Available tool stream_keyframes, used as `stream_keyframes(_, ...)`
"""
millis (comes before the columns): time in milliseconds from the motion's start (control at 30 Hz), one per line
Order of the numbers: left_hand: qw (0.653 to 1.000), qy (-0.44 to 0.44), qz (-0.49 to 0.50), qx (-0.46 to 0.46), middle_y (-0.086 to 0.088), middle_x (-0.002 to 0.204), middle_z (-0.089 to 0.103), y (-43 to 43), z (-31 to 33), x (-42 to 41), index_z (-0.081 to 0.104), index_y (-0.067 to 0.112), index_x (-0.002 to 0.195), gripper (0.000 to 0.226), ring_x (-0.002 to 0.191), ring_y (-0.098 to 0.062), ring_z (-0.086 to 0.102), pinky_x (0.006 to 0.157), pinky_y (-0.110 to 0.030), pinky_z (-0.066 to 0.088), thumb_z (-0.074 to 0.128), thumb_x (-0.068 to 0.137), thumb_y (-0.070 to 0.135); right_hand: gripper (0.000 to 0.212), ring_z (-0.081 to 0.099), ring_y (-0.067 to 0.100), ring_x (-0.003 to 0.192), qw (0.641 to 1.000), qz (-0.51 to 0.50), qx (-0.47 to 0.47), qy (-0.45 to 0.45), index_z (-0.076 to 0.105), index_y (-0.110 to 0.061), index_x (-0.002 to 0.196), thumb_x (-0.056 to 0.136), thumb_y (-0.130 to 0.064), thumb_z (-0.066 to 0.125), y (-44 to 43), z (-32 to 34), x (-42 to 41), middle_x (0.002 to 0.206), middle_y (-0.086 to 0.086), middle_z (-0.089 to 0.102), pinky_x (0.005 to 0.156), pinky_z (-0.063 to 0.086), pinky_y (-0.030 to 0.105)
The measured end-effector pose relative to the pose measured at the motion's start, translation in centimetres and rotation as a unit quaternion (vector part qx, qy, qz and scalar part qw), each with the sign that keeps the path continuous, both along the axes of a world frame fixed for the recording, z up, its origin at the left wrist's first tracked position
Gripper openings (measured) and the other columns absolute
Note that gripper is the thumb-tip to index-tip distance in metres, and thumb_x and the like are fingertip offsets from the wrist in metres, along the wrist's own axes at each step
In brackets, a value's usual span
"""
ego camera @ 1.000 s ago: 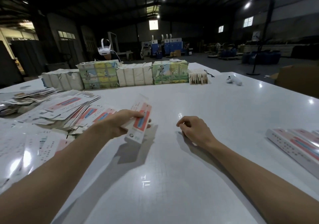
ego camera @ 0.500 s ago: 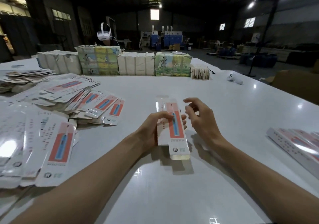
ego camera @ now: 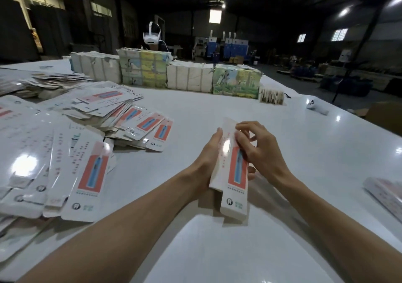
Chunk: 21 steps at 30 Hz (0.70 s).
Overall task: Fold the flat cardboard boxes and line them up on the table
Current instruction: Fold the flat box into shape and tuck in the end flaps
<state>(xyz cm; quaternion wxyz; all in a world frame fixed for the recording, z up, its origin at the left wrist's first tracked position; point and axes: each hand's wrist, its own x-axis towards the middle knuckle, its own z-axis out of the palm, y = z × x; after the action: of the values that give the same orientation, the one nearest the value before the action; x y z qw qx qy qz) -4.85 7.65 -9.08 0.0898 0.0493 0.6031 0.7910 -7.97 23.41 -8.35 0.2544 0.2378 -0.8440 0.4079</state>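
Dim warehouse, big white tabletop (ego camera: pixel 217 108) in the foreground. One flat box (ego camera: pixel 236 180) is in play, dead centre in front of the person and held between both hands. Its long axis runs away from the body, with the far end tipped slightly left and the red printed face up.

The left hand (ego camera: pixel 206 158) is clamped along the box's left edge, thumb lying up the side, fingers hidden behind. The right hand (ego camera: pixel 260 152) is on the right edge nearer the far end, fingers curled over the top face and thumb peeking out below, so it is pinching too. Both hands are equally near. The box looks partly squeezed open, and a side panel shows on the left. Can't tell whether the near end touches the tabletop.

Likely next: pop it square and tuck the end flaps. The right side looks like the place to set it down, since finished boxes (ego camera: pixel 385 193) lie at the right edge, well apart from the hands, with bare surface between.

- Left: a sprawling pile of flat boxes (ego camera: pixel 87 117), near the left forearm but not in the way.
- Far edge: a row of wrapped bundles (ego camera: pixel 189 80), a small card stack (ego camera: pixel 272 94) and a white controller (ego camera: pixel 315 106), all well clear.
- Behind the bundles: a white headset (ego camera: pixel 152 34).
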Motion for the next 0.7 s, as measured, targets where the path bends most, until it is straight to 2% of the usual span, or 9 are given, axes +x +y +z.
stream_keyframes(133,0.999,-0.019,-0.045,0.016,-0.012,0.084,0.078,0.1,0.0,0.1,0.080,0.019,0.092,0.064,0.067,-0.027,0.077,0.059,-0.036,0.062,0.036,0.106,0.064,0.015,0.071,0.018,0.097,1.000,-0.016,-0.013,0.020,0.069,-0.007,0.104,0.105,-0.021,0.064,0.9,0.8,-0.1,0.115,0.002,0.066,0.078,0.063,0.026)
stream_keyframes(233,0.995,-0.032,-0.091,0.019,-0.016,0.098,0.079,0.4,0.2,0.3,0.071,0.013,0.116,0.068,0.080,-0.033,0.078,0.065,-0.041,0.063,0.036,0.103,0.070,0.020,0.069,0.022,0.102,0.992,0.012,-0.109,-0.059,0.070,-0.004,0.102,0.105,-0.022,0.063,1.4,1.5,-0.2,0.123,0.000,0.059,0.069,0.063,0.029)
stream_keyframes(300,0.995,-0.033,-0.094,0.002,-0.012,0.101,0.079,0.6,0.3,0.1,0.066,0.011,0.124,0.073,0.079,-0.029,0.077,0.066,-0.039,0.063,0.034,0.102,0.073,0.022,0.066,0.022,0.114,0.975,0.044,-0.179,-0.124,0.073,-0.002,0.103,0.105,-0.022,0.063,1.9,1.9,-0.5,0.131,-0.001,0.058,0.086,0.062,0.034)
stream_keyframes(367,0.994,-0.040,-0.094,-0.027,-0.011,0.091,0.075,1.0,0.5,0.1,0.065,0.008,0.119,0.077,0.069,-0.024,0.072,0.063,-0.035,0.061,0.034,0.099,0.076,0.025,0.064,0.023,0.119,0.943,0.114,-0.254,-0.181,0.075,0.002,0.103,0.104,-0.019,0.062,2.3,1.9,-0.7,0.137,0.006,0.061,0.102,0.053,0.039)
stream_keyframes(467,0.990,-0.086,-0.113,0.002,-0.009,0.075,0.058,1.6,0.4,0.3,0.056,0.007,0.103,0.075,0.054,-0.016,0.057,0.053,-0.026,0.054,0.038,0.097,0.079,0.031,0.062,0.026,0.099,0.896,0.185,-0.329,-0.236,0.072,0.009,0.113,0.105,-0.018,0.060,2.2,1.4,-0.5,0.115,0.015,0.068,0.101,0.051,0.039)
stream_keyframes(500,0.987,-0.103,-0.119,0.027,-0.007,0.073,0.055,1.6,0.3,0.3,0.053,0.007,0.100,0.072,0.052,-0.015,0.053,0.051,-0.024,0.052,0.039,0.097,0.078,0.029,0.062,0.025,0.096,0.895,0.181,-0.333,-0.235,0.072,0.006,0.116,0.105,-0.019,0.061,2.1,1.3,-0.4,0.106,0.013,0.068,0.100,0.052,0.038)
stream_keyframes(567,0.983,-0.116,-0.124,0.066,-0.005,0.071,0.053,1.3,0.1,0.2,0.051,0.009,0.098,0.069,0.051,-0.013,0.051,0.050,-0.023,0.051,0.040,0.098,0.077,0.025,0.069,0.021,0.100,0.899,0.163,-0.340,-0.225,0.070,-0.002,0.120,0.102,-0.019,0.066,1.8,1.0,-0.5,0.109,0.008,0.071,0.097,0.053,0.037)
stream_keyframes(633,0.981,-0.115,-0.122,0.099,-0.005,0.069,0.053,0.6,0.3,-0.1,0.052,0.009,0.096,0.067,0.050,-0.012,0.051,0.050,-0.022,0.050,0.039,0.099,0.075,0.036,0.072,0.019,0.112,0.894,0.148,-0.344,-0.244,0.062,-0.013,0.132,0.099,-0.025,0.071,1.5,0.6,-0.5,0.124,0.007,0.070,0.093,0.056,0.034)
stream_keyframes(700,0.979,-0.108,-0.111,0.130,-0.005,0.069,0.052,0.1,0.4,-0.2,0.053,0.010,0.096,0.064,0.051,-0.012,0.051,0.049,-0.021,0.050,0.038,0.101,0.073,0.052,0.073,0.021,0.113,0.892,0.154,-0.322,-0.278,0.051,-0.020,0.142,0.097,-0.033,0.074,1.2,0.0,-0.3,0.123,0.010,0.072,0.093,0.058,0.036)
